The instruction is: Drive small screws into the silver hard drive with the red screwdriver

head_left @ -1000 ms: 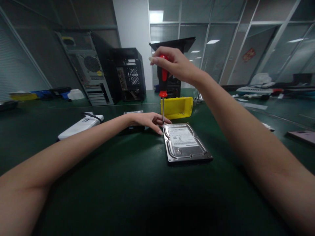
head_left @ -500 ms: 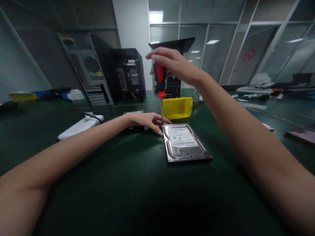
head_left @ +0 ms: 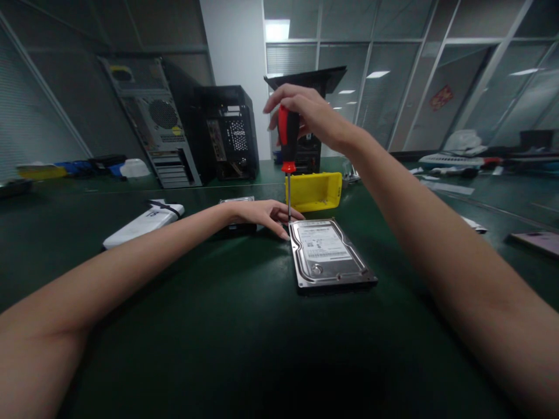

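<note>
A silver hard drive (head_left: 325, 247) with a white label lies flat on the dark green table. My right hand (head_left: 308, 113) is closed around the top of a red and black screwdriver (head_left: 289, 139), held almost upright. Its tip meets the drive's far left corner; any screw there is too small to make out. My left hand (head_left: 268, 216) grips that same corner, thumb along the left edge and fingers curving behind the screwdriver shaft. Behind my left wrist a second drive (head_left: 238, 228) is partly hidden.
Just beyond the drive sits a yellow bin (head_left: 314, 192) on its side. Computer cases (head_left: 174, 122) stand at the back left. A white box with a black strap (head_left: 146, 224) lies left, and a pink flat object (head_left: 537, 241) lies far right.
My right hand's fingers have shifted around the handle, which shows more red on its left side and leans slightly further right. My left hand and the hard drive stay put.
</note>
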Motion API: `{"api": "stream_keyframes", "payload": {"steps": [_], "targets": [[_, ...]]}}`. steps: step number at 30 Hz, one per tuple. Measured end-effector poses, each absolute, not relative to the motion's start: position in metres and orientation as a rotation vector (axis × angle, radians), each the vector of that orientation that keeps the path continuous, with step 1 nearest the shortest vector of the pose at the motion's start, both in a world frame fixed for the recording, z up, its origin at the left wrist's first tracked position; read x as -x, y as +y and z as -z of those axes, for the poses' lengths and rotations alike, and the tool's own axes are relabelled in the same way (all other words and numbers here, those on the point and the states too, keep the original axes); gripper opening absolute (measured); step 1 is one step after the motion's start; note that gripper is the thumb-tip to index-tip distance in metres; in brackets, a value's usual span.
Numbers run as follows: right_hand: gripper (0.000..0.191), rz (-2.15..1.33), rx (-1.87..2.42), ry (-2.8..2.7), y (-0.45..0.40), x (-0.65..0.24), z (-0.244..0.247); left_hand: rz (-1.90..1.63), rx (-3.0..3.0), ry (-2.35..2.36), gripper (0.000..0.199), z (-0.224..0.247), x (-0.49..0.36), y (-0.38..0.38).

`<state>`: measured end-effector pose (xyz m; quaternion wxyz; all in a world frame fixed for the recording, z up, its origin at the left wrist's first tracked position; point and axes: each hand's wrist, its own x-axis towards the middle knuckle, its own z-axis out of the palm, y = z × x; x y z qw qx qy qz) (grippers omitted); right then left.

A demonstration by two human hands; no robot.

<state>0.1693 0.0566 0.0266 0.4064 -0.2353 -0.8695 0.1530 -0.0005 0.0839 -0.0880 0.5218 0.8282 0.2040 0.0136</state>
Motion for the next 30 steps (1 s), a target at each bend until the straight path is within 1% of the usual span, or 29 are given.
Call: {"api": "stream_keyframes", "payload": {"steps": [5,9,13,19,24,30], "targets": [[0.018,-0.388,0.561,-2.229,0.057,-0.169,-0.025,-0.034,-1.999,0.484,0.065,0.087,0.001,0.083],[0.023,-0.245,0.501,-2.212,0.064,-0.171,-0.021,-0.038,-1.996,0.491,0.065,0.086,0.000,0.082],[0.021,-0.114,0.506,-2.173,0.069,-0.171,-0.022,-0.036,-1.987,0.503,0.065,0.087,0.000,0.081],[0.030,-0.193,0.551,-2.207,0.065,-0.171,-0.023,-0.029,-2.003,0.506,0.066,0.088,0.001,0.083],[0.030,-0.240,0.542,-2.221,0.060,-0.171,-0.024,-0.048,-2.013,0.503,0.065,0.088,0.001,0.083],[0.025,-0.190,0.529,-2.208,0.065,-0.170,-0.025,-0.042,-2.016,0.505,0.065,0.087,0.001,0.082]]}}
